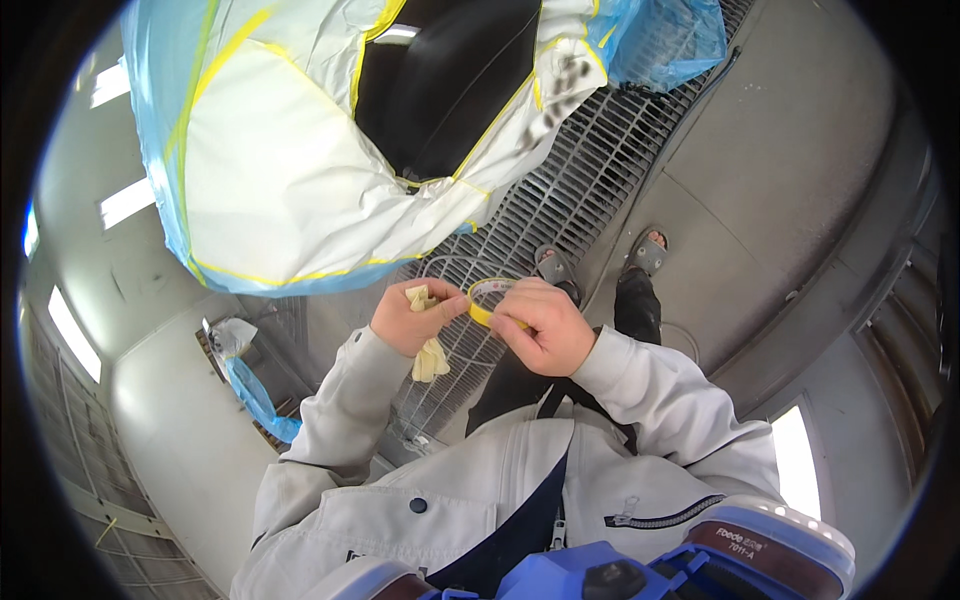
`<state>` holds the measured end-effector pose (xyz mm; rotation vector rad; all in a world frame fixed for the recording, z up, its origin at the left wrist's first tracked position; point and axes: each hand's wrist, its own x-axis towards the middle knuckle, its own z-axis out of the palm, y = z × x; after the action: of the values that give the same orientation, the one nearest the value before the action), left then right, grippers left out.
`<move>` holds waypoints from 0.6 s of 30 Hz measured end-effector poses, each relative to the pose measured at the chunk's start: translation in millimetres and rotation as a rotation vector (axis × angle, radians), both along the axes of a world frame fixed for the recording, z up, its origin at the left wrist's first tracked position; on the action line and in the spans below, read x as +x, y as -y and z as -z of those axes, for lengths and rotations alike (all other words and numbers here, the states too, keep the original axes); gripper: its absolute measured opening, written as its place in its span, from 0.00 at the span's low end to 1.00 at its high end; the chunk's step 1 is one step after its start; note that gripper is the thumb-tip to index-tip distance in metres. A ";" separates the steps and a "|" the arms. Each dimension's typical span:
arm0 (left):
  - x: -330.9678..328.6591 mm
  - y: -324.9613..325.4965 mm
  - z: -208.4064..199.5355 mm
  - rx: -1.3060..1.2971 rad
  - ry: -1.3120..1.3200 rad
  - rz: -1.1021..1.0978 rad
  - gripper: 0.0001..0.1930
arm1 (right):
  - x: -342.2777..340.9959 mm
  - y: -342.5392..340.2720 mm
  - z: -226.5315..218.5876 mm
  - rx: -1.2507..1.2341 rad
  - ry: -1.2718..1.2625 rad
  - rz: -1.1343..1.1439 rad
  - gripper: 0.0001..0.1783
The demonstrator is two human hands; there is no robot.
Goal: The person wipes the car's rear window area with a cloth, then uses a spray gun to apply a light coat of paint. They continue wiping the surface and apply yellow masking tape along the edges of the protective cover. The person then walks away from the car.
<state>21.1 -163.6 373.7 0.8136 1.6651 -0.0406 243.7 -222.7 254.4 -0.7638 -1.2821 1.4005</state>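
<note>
In front of my waist, my right hand [545, 325] is closed on a roll of yellow masking tape [484, 312], fingers over its right side. My left hand [415, 318] is at the roll's left edge, thumb and fingertips pinched against it. The same hand grips a crumpled pale-yellow wad [430, 362], which hangs below the palm; whether it is a thin glove or bunched tape I cannot tell. Beyond both hands stands a panel of glossy black [440, 90], framed by white masking paper [290, 170] with yellow tape along its edges.
Blue plastic film [670, 45] wraps the masked object's far right side. Metal floor grating [570, 170] runs beneath it, with a hose [690, 110] alongside. At left, a low stand [245, 370] carries blue film. A blue respirator [590, 575] with dark filters sits at the lower edge.
</note>
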 end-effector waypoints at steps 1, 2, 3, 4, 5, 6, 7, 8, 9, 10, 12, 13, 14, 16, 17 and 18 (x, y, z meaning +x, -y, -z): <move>-7.0 -2.2 8.8 0.012 0.013 0.035 0.08 | -3.5 -3.2 8.3 0.005 -0.001 -0.009 0.02; -13.7 -2.9 18.3 -0.006 0.052 0.020 0.08 | -7.6 -5.9 17.2 0.011 0.001 -0.035 0.02; -20.8 -4.8 30.3 -0.020 0.092 0.002 0.08 | -11.8 -10.1 27.7 0.033 -0.004 -0.036 0.02; -27.2 -5.4 42.5 -0.036 0.120 -0.022 0.07 | -16.3 -13.8 38.9 0.041 0.005 -0.034 0.02; -32.8 -5.4 56.9 0.038 0.166 -0.008 0.07 | -21.8 -17.1 51.0 0.046 0.017 -0.051 0.03; -37.4 -5.1 71.0 0.103 0.193 0.003 0.06 | -27.3 -20.0 62.9 0.043 0.025 -0.071 0.03; -41.6 -2.7 82.6 0.162 0.217 0.013 0.06 | -37.7 -20.6 73.3 0.049 0.036 0.016 0.03; -45.1 -1.0 94.9 0.226 0.167 0.069 0.05 | -46.8 -19.8 83.2 -0.002 0.080 0.029 0.03; -47.8 1.3 106.0 0.292 0.116 0.123 0.05 | -54.5 -17.9 92.7 -0.060 0.124 0.038 0.03; -50.4 3.7 116.8 0.360 0.066 0.172 0.04 | -60.9 -16.7 103.5 -0.116 0.174 0.027 0.03; -54.5 6.9 139.1 0.377 0.048 -0.028 0.08 | -68.9 -21.3 130.0 -0.154 0.158 0.006 0.03; -56.2 8.5 150.4 0.417 0.071 -0.140 0.10 | -72.1 -24.7 142.5 -0.171 0.153 -0.010 0.03; -57.5 9.9 163.3 0.475 0.124 -0.220 0.11 | -74.6 -29.4 155.2 -0.105 0.126 -0.036 0.04; -67.0 7.8 187.5 0.394 0.136 -0.156 0.14 | -76.2 -39.8 178.8 0.024 0.073 -0.096 0.04; -72.2 6.7 201.3 0.374 0.167 -0.140 0.13 | -77.5 -43.7 188.8 0.065 0.080 -0.124 0.04; -77.1 5.4 216.2 0.354 0.199 -0.125 0.13 | -77.3 -49.9 201.2 0.105 0.094 -0.147 0.04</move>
<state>-56.0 -169.1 157.5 0.9418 1.5493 0.4196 166.3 -172.8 53.3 -0.6820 -1.4979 1.4150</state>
